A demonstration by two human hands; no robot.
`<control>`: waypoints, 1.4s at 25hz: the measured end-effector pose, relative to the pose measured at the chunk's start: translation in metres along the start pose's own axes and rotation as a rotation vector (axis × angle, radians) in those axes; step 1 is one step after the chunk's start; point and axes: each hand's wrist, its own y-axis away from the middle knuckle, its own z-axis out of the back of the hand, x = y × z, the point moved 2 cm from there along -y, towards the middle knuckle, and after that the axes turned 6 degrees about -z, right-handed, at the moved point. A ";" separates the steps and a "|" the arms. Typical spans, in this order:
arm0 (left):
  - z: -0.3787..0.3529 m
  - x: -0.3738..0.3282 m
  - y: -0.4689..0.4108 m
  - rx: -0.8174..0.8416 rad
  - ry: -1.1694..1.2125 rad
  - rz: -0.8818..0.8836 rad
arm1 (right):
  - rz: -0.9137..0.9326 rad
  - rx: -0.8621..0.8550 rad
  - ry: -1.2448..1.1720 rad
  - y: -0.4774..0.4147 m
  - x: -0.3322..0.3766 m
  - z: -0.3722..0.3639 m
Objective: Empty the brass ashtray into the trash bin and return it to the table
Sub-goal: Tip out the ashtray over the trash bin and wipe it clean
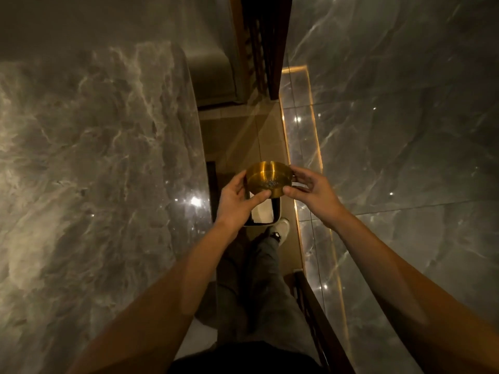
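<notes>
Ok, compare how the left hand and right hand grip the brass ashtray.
The left hand holds the brass ashtray from its left side, thumb along the near rim. The right hand takes the right side, fingers curled at the rim. Both grip it above the trash bin.

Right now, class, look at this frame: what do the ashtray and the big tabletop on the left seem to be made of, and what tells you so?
Ashtray: looks like brass or brass-plated metal with a brushed, shiny finish; it has a golden sheen with streaked highlights. Tabletop: looks like polished grey marble or a marble-look slab; it shows pale veining and sharp reflected light spots. Real stone or printed surface cannot be told.
</notes>
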 end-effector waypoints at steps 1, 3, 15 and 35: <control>-0.004 0.009 -0.007 0.018 -0.005 0.023 | -0.018 0.004 -0.007 -0.010 -0.011 0.002; -0.011 0.026 -0.019 0.042 -0.024 0.063 | -0.051 0.011 -0.010 -0.027 -0.031 0.003; -0.037 0.134 -0.080 -0.208 0.078 0.356 | -0.202 0.093 -0.096 -0.118 -0.137 -0.009; -0.063 0.282 -0.194 -0.389 -0.002 0.545 | -0.325 -0.076 -0.164 -0.211 -0.271 -0.051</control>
